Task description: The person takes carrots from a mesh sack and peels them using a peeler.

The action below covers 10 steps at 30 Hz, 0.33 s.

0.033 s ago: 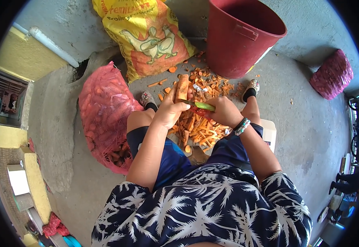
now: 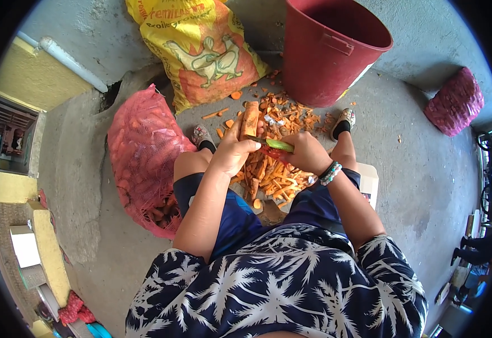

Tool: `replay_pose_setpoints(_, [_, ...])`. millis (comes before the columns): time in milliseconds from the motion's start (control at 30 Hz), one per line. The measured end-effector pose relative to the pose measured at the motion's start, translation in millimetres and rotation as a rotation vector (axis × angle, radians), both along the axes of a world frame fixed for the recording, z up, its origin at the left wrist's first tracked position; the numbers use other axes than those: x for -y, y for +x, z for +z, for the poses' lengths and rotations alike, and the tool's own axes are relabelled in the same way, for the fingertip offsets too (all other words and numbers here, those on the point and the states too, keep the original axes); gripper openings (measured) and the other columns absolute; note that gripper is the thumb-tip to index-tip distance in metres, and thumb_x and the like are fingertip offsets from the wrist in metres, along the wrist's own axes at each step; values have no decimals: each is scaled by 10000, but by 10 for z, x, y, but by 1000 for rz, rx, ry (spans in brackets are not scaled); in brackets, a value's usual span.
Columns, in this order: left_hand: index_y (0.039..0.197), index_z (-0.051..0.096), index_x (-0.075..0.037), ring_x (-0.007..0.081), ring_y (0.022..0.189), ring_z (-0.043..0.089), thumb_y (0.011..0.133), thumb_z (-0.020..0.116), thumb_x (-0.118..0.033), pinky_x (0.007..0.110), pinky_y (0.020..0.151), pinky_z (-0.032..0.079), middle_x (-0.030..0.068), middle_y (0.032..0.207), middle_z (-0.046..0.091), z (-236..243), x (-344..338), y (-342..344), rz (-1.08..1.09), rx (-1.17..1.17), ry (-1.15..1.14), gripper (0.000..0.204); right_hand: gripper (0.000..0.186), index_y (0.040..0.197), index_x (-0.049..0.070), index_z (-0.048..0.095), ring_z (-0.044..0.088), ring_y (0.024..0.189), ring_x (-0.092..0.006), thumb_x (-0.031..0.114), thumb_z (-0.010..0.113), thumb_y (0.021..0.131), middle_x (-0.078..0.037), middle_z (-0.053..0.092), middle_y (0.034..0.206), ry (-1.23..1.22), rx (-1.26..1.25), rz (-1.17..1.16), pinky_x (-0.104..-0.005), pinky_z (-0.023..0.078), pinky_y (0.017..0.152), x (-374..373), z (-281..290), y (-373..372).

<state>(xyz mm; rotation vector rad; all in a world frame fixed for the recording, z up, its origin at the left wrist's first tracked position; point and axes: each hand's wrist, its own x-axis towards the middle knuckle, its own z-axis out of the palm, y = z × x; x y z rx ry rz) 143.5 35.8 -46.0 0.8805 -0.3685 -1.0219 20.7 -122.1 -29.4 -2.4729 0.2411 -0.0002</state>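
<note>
My left hand (image 2: 236,151) is wrapped round a thick peeled-looking carrot (image 2: 250,119), which points away from me. In my right hand (image 2: 309,153) is a knife with a green handle (image 2: 280,145); its dark blade lies against the carrot's near part, close to my left thumb. Something red shows just beneath the handle, too covered to make out. Below both hands, between my legs, a heap of orange carrot pieces (image 2: 282,179) lies on the floor. Carrot peelings and trimmings (image 2: 299,116) spread out beyond it.
A pink mesh sack of carrots (image 2: 144,152) leans beside my left leg. Ahead stand a yellow printed sack (image 2: 215,67) and a tall dark red bin (image 2: 316,67). A purple mesh sack (image 2: 457,104) rests by the right wall. A white pipe (image 2: 74,63) runs along the left wall.
</note>
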Motion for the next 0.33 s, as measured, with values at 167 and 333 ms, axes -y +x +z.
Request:
replay_pose_setpoints(167, [1345,255,-64,175,1125,429,668,551,69,320,979,335,76,1229,433,29,25,-50,-1,18,-18,750,185,796,71,637,589,612,-315,217,672,687,-157,588,633,24,24,-56,-391,466,573,-33,-40,32])
replay_pose_setpoints(333, [1354,241,-65,191,1205,363,684,545,50,330,1035,251,85,1270,408,0,47,-100,14,21,8,745,248,819,78,643,603,663,-325,289,677,693,-156,609,680,-99,-13,-65,-410,483,617,9,-263,134])
